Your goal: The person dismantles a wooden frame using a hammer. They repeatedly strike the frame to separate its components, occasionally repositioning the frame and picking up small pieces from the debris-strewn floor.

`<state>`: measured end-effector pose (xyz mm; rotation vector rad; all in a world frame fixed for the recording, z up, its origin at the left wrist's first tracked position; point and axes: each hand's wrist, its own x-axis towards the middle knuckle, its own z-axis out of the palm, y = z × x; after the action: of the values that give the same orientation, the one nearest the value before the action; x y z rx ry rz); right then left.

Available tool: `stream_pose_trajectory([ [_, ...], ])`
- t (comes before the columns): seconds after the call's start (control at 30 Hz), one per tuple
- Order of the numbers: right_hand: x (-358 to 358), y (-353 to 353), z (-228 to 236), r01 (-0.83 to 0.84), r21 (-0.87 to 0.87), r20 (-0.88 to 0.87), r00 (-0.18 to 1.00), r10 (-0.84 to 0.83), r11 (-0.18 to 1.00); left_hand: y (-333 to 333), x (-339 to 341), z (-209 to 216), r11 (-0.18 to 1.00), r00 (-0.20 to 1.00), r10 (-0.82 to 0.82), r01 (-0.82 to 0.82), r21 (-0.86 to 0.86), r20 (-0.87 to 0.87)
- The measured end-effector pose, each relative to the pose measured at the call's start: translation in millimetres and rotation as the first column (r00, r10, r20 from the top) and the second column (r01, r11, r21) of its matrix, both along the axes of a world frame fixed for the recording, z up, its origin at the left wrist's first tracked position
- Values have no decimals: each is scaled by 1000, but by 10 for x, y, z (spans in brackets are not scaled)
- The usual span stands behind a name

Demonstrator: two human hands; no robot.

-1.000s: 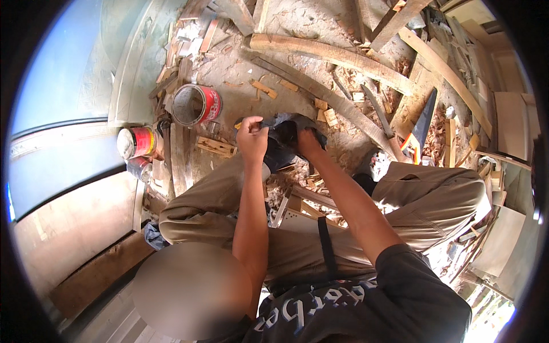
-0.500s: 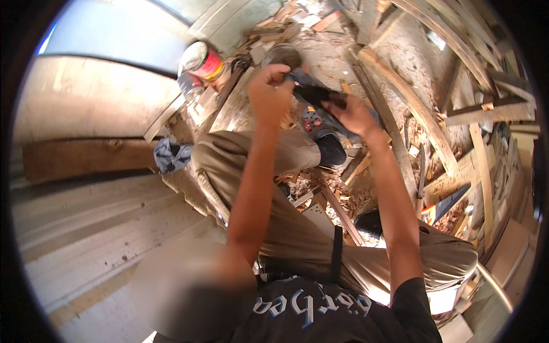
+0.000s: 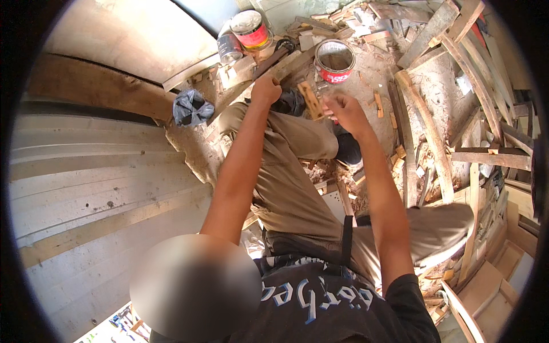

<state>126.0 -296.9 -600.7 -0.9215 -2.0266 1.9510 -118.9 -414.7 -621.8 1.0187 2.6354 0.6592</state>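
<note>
My left hand (image 3: pixel 266 91) is closed above my bent knee, its fingers curled tight. A crumpled black plastic bag (image 3: pixel 293 102) hangs against it on the right and appears gripped by it. To the right, my right hand (image 3: pixel 345 114) hovers with thumb and fingers pinched together; what they pinch is too small to make out. A light wooden piece with holes (image 3: pixel 310 99) shows between the two hands, below them. An opened red can (image 3: pixel 335 62) stands on the ground just beyond.
A pink-and-yellow can (image 3: pixel 250 30) and a dark grey can (image 3: pixel 229 48) stand at the far left. A grey plastic bag (image 3: pixel 193 107) lies left of my knee. Long wooden strips (image 3: pixel 426 134) and scraps cover the ground at the right. Corrugated metal sheet (image 3: pixel 108 200) lies left.
The black bag, stretched between both hands before, now hangs by my left hand. My hands have drawn apart and the right has come away from it. The view has shifted, showing the red can.
</note>
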Motion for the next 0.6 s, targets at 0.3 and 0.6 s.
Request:
stream_pose_trajectory([
  [0.3,268,-1139,-884,-807,124,415,571,709,577,-984,-14,307,971,930,-174,107,214,323],
  [0.6,-326,-1921,-1770,-763,304,611,616,498,570,-1243,-74,238,962,903,-54,-66,263,427],
])
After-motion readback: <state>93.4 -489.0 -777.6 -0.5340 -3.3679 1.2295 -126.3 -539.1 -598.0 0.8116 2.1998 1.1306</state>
